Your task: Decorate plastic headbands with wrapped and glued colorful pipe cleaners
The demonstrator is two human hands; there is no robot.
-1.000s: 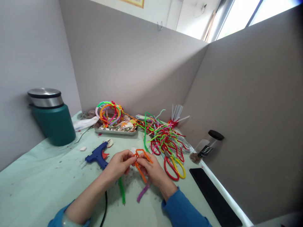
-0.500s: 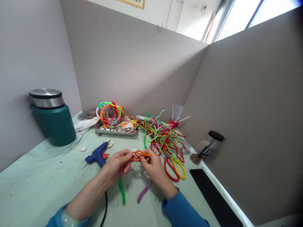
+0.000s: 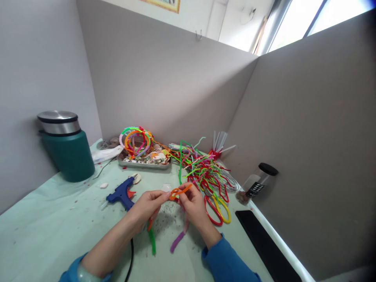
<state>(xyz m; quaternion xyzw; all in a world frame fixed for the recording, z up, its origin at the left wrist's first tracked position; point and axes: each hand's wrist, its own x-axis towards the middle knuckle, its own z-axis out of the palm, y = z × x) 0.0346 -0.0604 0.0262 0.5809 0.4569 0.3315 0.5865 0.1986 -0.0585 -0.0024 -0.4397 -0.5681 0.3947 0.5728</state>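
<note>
Orange fuzzy pipe cleaner (image 3: 176, 192) has shifted: half a second ago near level, now tilted up to the right; an orange end has also come into view below the left hand (image 3: 149, 205).

Largest first: table (image 3: 53, 235) under pale green cloth, dark specks beneath the hands. Tangled heap of multicoloured pipe cleaners (image 3: 207, 168) toward the back right corner. Teal flask with steel lid (image 3: 69, 152), upright near the left back corner. Shallow metal tray (image 3: 143, 166) by the back edge, shells inside, fuzzy multicoloured rings (image 3: 147, 137) at its left end. Flat black strip (image 3: 266, 243) along the right edge; clear jar with black cap (image 3: 255, 186) at the same edge, farther back. Blue glue gun with orange trigger (image 3: 122, 194) left of the left hand. Red-and-yellow-handled scissors (image 3: 220, 211) just beside the right hand (image 3: 192, 205).

Hands over the table's middle. Left: thumb and forefinger pinched on the orange piece's left end, other fingers curled. Right: thumb and fingers nearly closed on its other side, free end poking past them. Smallest: pink-and-purple fuzzy length (image 3: 178, 241) below the right hand, green fuzzy length (image 3: 152, 242) below the left; cannot tell whether either is held.
</note>
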